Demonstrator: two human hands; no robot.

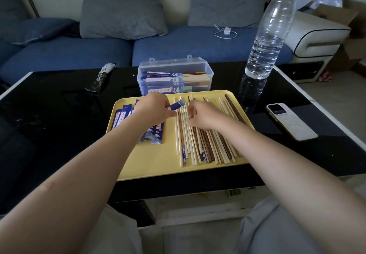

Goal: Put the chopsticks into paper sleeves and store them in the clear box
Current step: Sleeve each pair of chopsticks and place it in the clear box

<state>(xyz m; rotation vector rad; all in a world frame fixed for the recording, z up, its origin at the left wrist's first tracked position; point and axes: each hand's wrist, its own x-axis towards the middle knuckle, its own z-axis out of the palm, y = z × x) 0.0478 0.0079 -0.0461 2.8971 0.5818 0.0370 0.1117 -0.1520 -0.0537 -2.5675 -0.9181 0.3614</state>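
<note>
A yellow tray lies on the black table. Several loose chopsticks, pale and dark, lie side by side on its right half. Blue patterned paper sleeves are spread on its left half. My left hand grips one blue sleeve, whose end sticks out to the right. My right hand rests on the chopsticks with its fingers curled down onto them; whether it pinches one is hidden. Behind the tray stands the clear box, lid open, with sleeved chopsticks inside.
A tall water bottle stands at the tray's back right. A phone lies on the table to the right. A dark wrapper lies at the back left. A blue sofa runs behind the table.
</note>
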